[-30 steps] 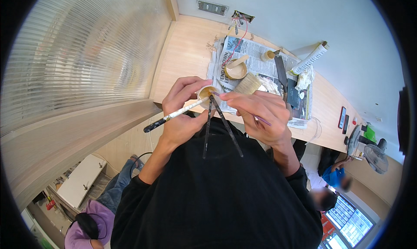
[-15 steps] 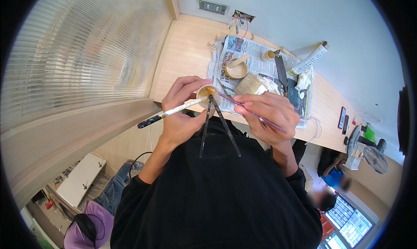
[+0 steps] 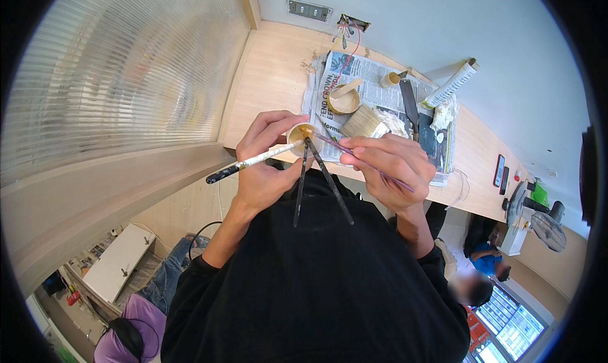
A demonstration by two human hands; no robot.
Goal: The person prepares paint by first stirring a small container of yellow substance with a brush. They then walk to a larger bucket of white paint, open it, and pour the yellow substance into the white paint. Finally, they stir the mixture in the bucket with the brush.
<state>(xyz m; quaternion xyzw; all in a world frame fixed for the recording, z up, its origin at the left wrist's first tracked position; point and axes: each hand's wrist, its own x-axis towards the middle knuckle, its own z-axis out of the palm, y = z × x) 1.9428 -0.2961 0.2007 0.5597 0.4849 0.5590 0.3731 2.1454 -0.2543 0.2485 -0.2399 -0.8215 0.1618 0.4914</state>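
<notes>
In my left hand (image 3: pixel 261 180) is a small cup (image 3: pixel 294 135) with yellowish-brown matter inside, its fingers and thumb curled around the sides. Leaning out of the cup are a white-handled stick with a black end (image 3: pixel 259 158) and two thin dark sticks (image 3: pixel 331 187), probably brush handles; their lower ends are hidden. Pinched in my right hand (image 3: pixel 400 171) is a slim purple-handled paintbrush (image 3: pixel 330 142), its tip inside the cup. The cup is held in front of the table edge, close to my black-clad body.
Newspaper (image 3: pixel 380 65) covers part of the wooden table, bearing a tub with a flat stick (image 3: pixel 342 103), a wide brush (image 3: pixel 364 123), a small jar (image 3: pixel 389 80) and a putty knife (image 3: pixel 410 106). A tube (image 3: pixel 451 87) leans by the wall. Ribbed glass (image 3: pixel 126 90) stands left; people are lower right.
The stick handles in the cup have shifted slightly to the right. My right hand and its paintbrush have moved a little left; the left hand stays around the cup.
</notes>
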